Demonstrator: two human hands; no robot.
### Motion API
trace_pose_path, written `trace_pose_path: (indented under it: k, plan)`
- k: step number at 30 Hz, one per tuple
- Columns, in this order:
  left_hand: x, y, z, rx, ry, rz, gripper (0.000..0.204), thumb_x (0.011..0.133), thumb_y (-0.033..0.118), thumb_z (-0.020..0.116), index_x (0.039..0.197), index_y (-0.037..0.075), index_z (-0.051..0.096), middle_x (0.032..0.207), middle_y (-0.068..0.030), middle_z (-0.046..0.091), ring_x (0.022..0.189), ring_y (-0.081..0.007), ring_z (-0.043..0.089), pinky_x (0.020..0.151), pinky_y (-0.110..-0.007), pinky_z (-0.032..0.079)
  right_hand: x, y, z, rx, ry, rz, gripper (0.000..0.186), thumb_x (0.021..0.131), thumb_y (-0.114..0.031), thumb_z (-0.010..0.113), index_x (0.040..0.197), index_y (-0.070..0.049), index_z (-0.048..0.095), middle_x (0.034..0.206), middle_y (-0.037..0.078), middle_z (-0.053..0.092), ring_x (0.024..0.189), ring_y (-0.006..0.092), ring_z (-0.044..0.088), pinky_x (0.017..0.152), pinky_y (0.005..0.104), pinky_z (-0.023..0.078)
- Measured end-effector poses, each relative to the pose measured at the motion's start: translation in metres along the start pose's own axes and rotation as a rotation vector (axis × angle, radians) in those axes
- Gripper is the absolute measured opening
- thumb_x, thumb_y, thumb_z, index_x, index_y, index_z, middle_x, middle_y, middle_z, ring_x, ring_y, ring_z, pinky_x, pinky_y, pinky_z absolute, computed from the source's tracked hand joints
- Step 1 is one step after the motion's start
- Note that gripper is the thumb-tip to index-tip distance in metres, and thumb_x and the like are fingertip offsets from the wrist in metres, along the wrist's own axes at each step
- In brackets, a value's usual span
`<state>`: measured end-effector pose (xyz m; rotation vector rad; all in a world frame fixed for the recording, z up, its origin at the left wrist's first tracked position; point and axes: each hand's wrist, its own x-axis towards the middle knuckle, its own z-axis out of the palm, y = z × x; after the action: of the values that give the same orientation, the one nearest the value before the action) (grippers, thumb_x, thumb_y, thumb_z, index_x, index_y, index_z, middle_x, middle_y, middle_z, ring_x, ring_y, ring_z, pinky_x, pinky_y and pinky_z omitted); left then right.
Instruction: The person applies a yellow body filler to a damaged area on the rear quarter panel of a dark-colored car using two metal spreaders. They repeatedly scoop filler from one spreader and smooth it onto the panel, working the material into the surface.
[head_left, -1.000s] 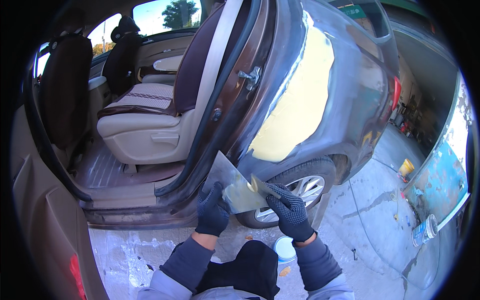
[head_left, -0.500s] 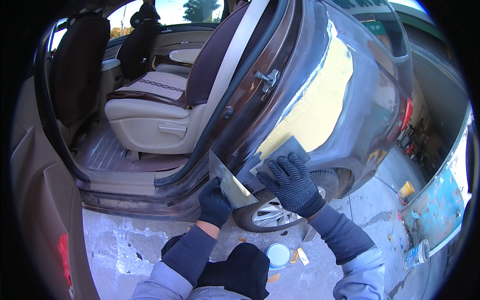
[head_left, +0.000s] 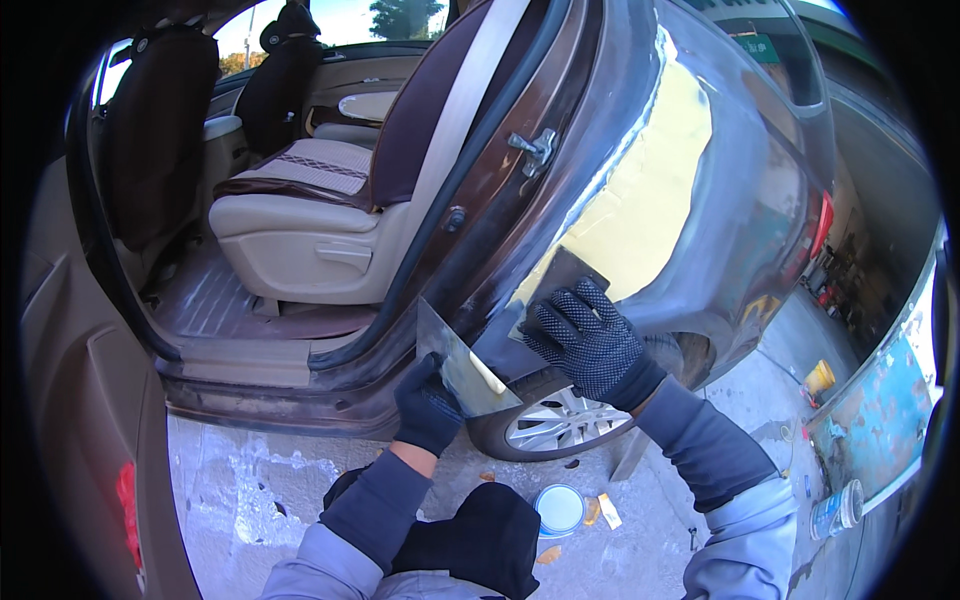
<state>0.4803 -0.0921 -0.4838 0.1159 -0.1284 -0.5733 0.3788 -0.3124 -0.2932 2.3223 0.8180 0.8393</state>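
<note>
Head view shows the right hand's fingers (head_left: 575,312) spread flat over the back of a dark spreader (head_left: 572,270), pressing it at the lower end of the cream filler patch (head_left: 662,170), which runs upward from just beyond those fingertips over the car's rear side panel (head_left: 735,215). Half a second ago that spreader sat a little lower and farther from the door opening; a second ago it was down at the plate, both hands close together. So to my eye the work has passed from picking up filler to laying it on, with this stroke barely begun. Below and left of the right fingers, the left hand (head_left: 430,408) grips a thin metal plate (head_left: 447,345) by its near edge, thumb across its face; it has hardly shifted in that last half second, and a streak of filler (head_left: 487,374) lies on it, on the side toward the right hand. Under the right fingers is the rear wheel (head_left: 570,425); beyond the left ones, up and away, a rear seat (head_left: 300,250); and below both hands a round tin (head_left: 559,510) stands on the floor.
</note>
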Motion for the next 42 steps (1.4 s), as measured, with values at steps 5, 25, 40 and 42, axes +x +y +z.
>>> trace_pose_path:
  k: [5, 25, 40, 42]
  plan:
    - [0.001, 0.000, 0.000, 0.055, 0.015, 0.007, 0.046, 0.096, 0.031, 0.064, 0.135, 0.008, 0.063, 0.131, -0.0130, 0.066, 0.124, -0.0344, 0.060, 0.112, -0.053, 0.044, -0.027, 0.010, -0.008, -0.064, -0.138, 0.019, 0.041, 0.096, -0.023, 0.058, 0.134, -0.020, 0.072, 0.138, 0.010, 0.063, 0.135, 0.0356, 0.055, 0.125, 0.0585, 0.034]
    - [0.003, 0.002, -0.007, 0.041, -0.011, 0.002, 0.043, 0.096, 0.026, 0.064, 0.134, 0.006, 0.064, 0.132, -0.0105, 0.068, 0.127, -0.0306, 0.060, 0.114, -0.048, 0.042, -0.101, 0.050, -0.024, -0.140, -0.193, 0.111, 0.038, 0.092, -0.018, 0.063, 0.125, -0.030, 0.077, 0.136, 0.007, 0.062, 0.130, 0.0316, 0.057, 0.123, 0.0571, 0.036]
    - [-0.011, -0.043, 0.030, 0.581, -0.035, 0.435, 0.019, 0.098, 0.013, 0.067, 0.115, 0.004, 0.071, 0.114, -0.0093, 0.071, 0.112, -0.0219, 0.066, 0.098, -0.037, 0.053, -0.075, -0.116, -0.051, 1.657, 0.584, 1.268, 0.029, 0.105, -0.012, 0.064, 0.127, 0.006, 0.067, 0.118, 0.016, 0.072, 0.111, 0.0225, 0.069, 0.092, 0.0356, 0.057]
    - [-0.009, -0.037, 0.039, 0.406, -0.002, 0.344, 0.019, 0.099, 0.015, 0.066, 0.114, 0.005, 0.071, 0.114, -0.0087, 0.071, 0.113, -0.0217, 0.065, 0.100, -0.037, 0.052, -0.077, -0.117, -0.049, 1.175, 0.317, 0.996, 0.028, 0.104, -0.012, 0.063, 0.125, 0.005, 0.068, 0.114, 0.019, 0.073, 0.111, 0.0286, 0.070, 0.094, 0.0401, 0.056]
